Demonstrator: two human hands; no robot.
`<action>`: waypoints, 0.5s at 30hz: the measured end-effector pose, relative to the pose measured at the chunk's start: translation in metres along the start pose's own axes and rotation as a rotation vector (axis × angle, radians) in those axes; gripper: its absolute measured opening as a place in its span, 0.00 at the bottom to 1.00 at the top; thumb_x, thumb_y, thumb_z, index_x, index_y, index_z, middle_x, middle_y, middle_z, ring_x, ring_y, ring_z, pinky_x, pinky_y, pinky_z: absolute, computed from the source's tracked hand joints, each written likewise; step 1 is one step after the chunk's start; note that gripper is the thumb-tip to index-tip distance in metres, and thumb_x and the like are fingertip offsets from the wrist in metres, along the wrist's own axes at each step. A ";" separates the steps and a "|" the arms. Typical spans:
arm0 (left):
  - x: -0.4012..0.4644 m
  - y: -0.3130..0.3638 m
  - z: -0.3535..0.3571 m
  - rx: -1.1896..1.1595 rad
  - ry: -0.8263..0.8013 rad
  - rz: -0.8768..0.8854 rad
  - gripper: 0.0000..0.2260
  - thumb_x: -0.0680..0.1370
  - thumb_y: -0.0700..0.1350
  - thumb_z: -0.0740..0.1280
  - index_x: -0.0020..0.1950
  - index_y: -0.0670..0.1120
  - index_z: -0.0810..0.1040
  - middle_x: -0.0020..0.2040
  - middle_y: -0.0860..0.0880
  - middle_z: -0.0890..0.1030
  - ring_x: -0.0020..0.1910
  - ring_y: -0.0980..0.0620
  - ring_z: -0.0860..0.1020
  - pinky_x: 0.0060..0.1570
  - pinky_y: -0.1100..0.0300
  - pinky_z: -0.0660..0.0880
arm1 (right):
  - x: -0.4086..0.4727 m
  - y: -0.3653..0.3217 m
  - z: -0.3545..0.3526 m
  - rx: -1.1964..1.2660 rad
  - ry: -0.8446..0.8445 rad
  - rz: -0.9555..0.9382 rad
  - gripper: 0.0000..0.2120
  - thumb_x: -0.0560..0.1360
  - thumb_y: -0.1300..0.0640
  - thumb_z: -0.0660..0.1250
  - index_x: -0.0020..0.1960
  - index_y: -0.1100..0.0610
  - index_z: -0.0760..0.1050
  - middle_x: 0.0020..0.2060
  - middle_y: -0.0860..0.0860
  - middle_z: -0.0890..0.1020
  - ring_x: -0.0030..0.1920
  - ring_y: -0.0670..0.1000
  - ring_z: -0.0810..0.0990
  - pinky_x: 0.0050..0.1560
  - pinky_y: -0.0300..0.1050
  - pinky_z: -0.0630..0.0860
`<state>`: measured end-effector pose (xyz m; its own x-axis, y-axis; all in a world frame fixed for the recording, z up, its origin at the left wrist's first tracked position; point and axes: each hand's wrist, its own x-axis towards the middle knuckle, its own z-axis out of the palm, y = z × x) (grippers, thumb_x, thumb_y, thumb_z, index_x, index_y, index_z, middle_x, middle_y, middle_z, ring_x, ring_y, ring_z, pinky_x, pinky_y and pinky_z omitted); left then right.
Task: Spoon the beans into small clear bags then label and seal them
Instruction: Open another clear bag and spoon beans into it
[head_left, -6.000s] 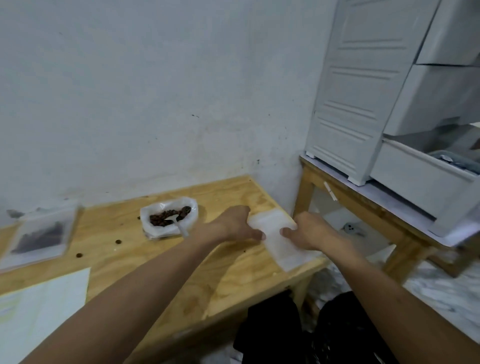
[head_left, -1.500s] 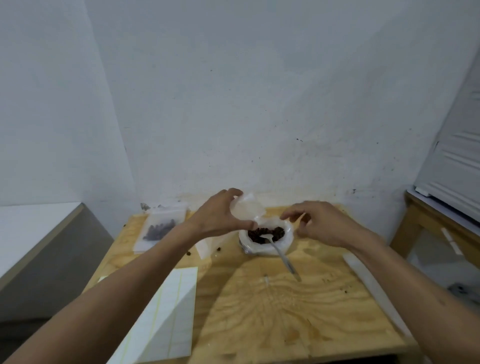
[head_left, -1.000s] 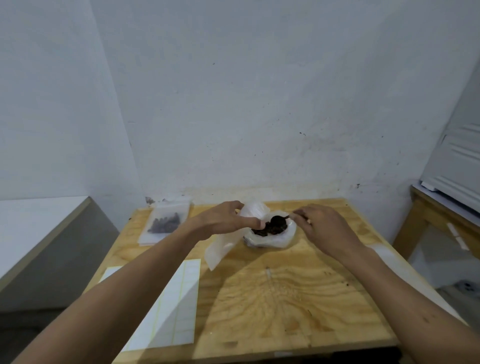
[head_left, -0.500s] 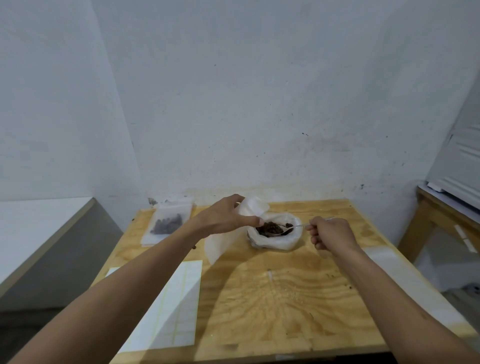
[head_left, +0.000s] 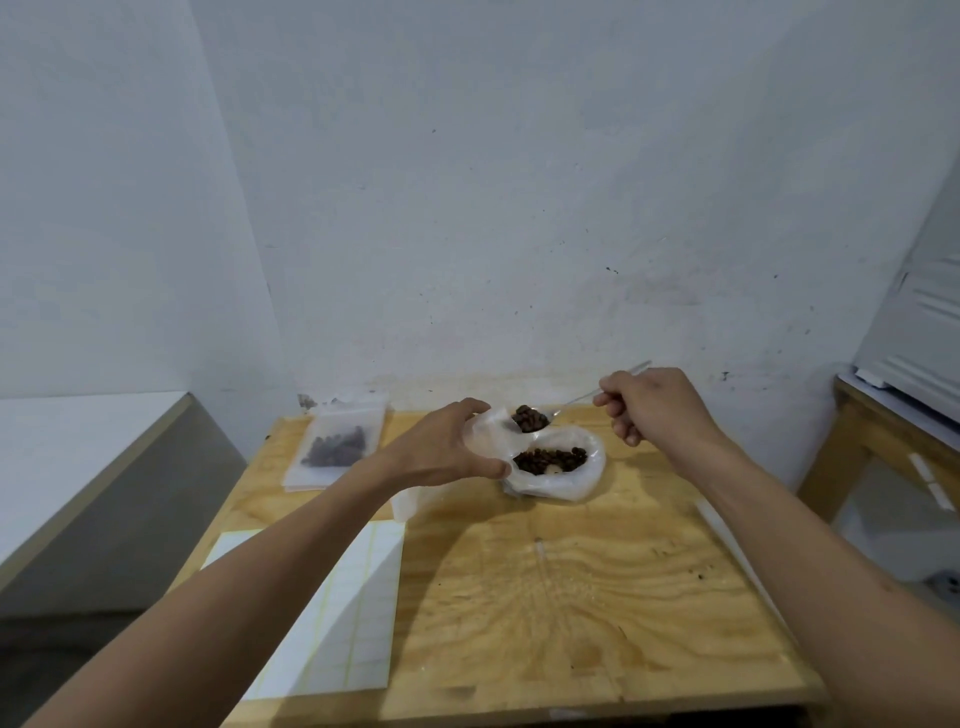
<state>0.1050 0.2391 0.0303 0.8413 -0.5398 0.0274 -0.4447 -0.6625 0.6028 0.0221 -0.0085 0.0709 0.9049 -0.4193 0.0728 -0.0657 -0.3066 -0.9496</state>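
A pale plywood tabletop stood against the wall. Near its back edge, about the middle, sat an open plastic bag of beans. At the back left corner lay a small clear filled bag, flat, with dark beans inside. A sheet of white labels lay along the left edge toward the front. A few loose specks dotted the right side.
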 end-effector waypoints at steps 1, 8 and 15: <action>-0.001 0.002 0.000 0.002 -0.006 0.002 0.38 0.71 0.58 0.78 0.77 0.51 0.66 0.66 0.56 0.73 0.62 0.56 0.71 0.56 0.60 0.69 | -0.002 -0.004 0.004 -0.029 -0.014 -0.041 0.14 0.79 0.56 0.66 0.40 0.63 0.83 0.27 0.51 0.80 0.26 0.50 0.77 0.27 0.42 0.72; 0.003 0.004 -0.002 -0.164 -0.070 -0.104 0.24 0.71 0.61 0.76 0.62 0.54 0.76 0.54 0.55 0.81 0.52 0.56 0.80 0.52 0.57 0.77 | -0.004 -0.007 0.000 -0.256 0.116 -0.192 0.17 0.80 0.55 0.64 0.39 0.63 0.83 0.31 0.56 0.83 0.28 0.54 0.81 0.34 0.49 0.78; 0.009 0.012 0.007 -0.352 -0.163 -0.158 0.29 0.68 0.65 0.77 0.64 0.52 0.80 0.61 0.54 0.82 0.62 0.52 0.78 0.68 0.49 0.73 | -0.003 0.050 0.004 -0.486 0.124 -0.083 0.21 0.79 0.54 0.61 0.40 0.70 0.81 0.25 0.59 0.79 0.26 0.62 0.77 0.29 0.46 0.69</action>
<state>0.1050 0.2230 0.0321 0.8185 -0.5397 -0.1967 -0.1580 -0.5407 0.8262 0.0173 -0.0194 0.0221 0.8604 -0.4660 0.2062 -0.2103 -0.6933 -0.6893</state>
